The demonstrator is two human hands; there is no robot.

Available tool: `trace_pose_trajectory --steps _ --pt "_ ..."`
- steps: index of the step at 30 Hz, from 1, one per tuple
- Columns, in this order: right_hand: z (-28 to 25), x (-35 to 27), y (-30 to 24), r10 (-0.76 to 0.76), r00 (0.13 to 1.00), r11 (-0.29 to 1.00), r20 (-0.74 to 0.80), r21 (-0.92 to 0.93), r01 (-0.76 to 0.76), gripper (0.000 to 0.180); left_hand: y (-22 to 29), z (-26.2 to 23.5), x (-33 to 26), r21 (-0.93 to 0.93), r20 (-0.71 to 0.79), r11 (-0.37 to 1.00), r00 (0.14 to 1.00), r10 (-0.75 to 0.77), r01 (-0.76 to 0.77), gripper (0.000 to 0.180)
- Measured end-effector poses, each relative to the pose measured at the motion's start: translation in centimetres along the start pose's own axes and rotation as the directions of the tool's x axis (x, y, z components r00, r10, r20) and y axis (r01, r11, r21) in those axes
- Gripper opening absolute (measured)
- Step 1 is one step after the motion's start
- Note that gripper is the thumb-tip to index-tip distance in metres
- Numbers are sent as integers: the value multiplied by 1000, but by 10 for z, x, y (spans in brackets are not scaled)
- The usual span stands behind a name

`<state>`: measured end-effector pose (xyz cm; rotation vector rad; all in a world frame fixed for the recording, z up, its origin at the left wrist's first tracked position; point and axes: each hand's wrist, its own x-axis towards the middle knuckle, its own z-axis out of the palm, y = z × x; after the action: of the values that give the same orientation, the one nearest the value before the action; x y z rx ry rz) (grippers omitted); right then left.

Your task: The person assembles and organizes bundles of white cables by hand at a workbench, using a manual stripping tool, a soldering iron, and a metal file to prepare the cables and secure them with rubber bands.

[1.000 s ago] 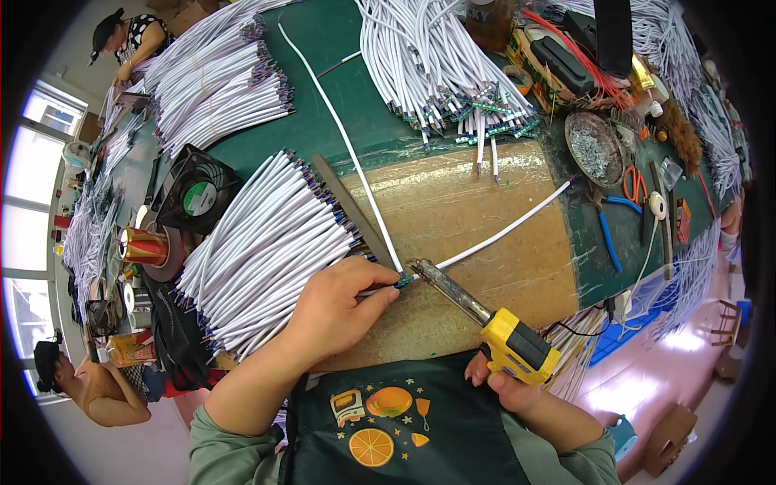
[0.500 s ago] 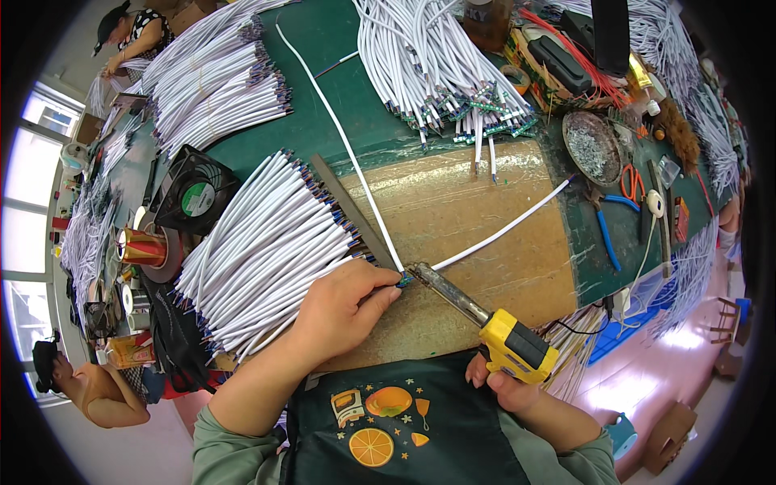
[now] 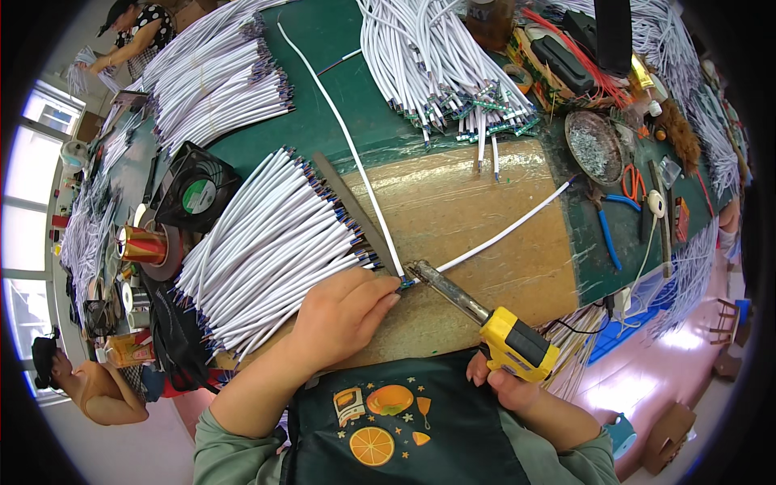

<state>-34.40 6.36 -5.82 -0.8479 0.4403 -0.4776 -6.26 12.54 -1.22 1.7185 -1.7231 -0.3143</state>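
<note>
My left hand [image 3: 343, 314] is closed, with thumb and forefinger pinched at a tiny green circuit board [image 3: 406, 284] on the work mat. One white cable [image 3: 352, 153] runs from that board toward the far side; another white cable [image 3: 509, 233] stretches off to the right. The hot tip of a yellow-and-black soldering gun [image 3: 521, 346] meets the cable ends beside the board. Its handle sits in my right hand [image 3: 508, 388], whose fingers wrap it partly out of sight. Left of the board, a neat row of white cables [image 3: 259, 250] lies against a dark metal bar [image 3: 354, 208].
More white cable bundles [image 3: 214, 85] and a board-tipped bundle [image 3: 436, 73] lie at the back. A black fan [image 3: 194, 190] stands left. On the right are a metal dish [image 3: 594, 145] of scraps, blue-handled pliers [image 3: 608, 234] and orange scissors [image 3: 633, 182]. Two other people work at left.
My left fingers have shifted slightly and extended near the board. The soldering gun stays almost still. At far left, a person's hands with cables have moved left.
</note>
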Motion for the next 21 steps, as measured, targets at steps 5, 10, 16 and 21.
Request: trace_pose_trajectory --steps 5,10,16,21 --pt "0 1 0 3 1000 1000 -5 2 -3 21 2 0 5 25 26 1000 1000 8 -8 16" --pt "-2 -4 -2 -7 1000 998 -24 -59 5 22 6 1 7 -3 22 998 998 -61 62 13" --pt "-21 -18 10 -51 999 957 -6 -288 47 26 11 0 8 -78 34 977 980 -195 197 10" --pt "-14 -22 8 -16 992 981 -125 -193 -8 17 10 -1 10 -80 39 980 983 -179 182 9"
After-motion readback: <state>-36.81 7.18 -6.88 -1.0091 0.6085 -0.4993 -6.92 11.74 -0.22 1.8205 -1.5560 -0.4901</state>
